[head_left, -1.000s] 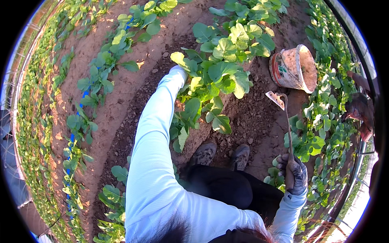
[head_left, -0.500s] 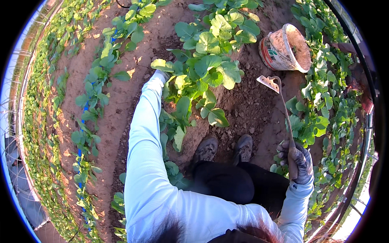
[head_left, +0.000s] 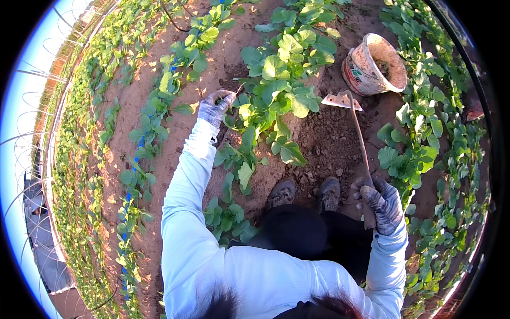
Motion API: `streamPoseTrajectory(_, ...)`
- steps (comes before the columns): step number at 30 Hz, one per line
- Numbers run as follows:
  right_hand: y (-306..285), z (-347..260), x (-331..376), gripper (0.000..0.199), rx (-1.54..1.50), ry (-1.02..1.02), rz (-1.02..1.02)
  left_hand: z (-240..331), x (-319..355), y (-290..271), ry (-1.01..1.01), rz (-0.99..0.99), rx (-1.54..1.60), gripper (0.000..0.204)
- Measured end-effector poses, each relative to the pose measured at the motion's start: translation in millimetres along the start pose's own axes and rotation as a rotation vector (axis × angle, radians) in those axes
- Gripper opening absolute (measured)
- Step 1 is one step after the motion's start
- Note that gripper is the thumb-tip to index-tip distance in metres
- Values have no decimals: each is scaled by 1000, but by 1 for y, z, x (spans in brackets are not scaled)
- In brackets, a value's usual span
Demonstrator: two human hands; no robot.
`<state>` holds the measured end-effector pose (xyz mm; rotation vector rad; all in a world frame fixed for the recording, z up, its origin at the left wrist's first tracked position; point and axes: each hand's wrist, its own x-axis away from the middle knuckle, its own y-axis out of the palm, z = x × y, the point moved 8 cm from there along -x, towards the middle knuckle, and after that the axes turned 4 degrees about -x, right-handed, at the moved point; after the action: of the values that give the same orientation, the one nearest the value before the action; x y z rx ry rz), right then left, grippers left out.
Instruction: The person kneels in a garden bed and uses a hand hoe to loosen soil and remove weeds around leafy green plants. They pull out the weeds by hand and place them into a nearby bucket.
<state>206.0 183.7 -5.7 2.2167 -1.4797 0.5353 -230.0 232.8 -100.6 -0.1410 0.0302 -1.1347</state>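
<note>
My left hand, in a grey glove, is raised beside the row of leafy green plants. Its fingers are pinched together, and a thin stem-like bit shows at the fingertips, too small to name surely. On the right, my gloved right hand is wrapped round the wooden handle of a small hand hoe. The hoe points away from me, its flat pale blade just above or on the loose soil; which of the two, I cannot tell. Part of the row's stems is hidden under leaves.
A dirty white bucket leans tilted on the soil beyond the hoe blade. More crop rows run along the right and left. A blue drip line follows the left row. My shoes stand on crumbly brown soil.
My left hand has come out from under the leaves, fingers now visible and pinched at a thin stem-like bit. The hoe blade has swung slightly left, its handle still in my right hand.
</note>
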Motion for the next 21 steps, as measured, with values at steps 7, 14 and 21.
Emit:
streamPoseTrajectory(7,6,8,-6,32,535,27,-115,82,-14,183,14,-412,4,16)
streamPoseTrajectory(14,12,13,-18,34,662,2,-225,127,-116,416,-22,-540,-86,24)
streamPoseTrajectory(21,-10,14,-17,45,692,93,-190,115,-123,421,70,-483,-45,47)
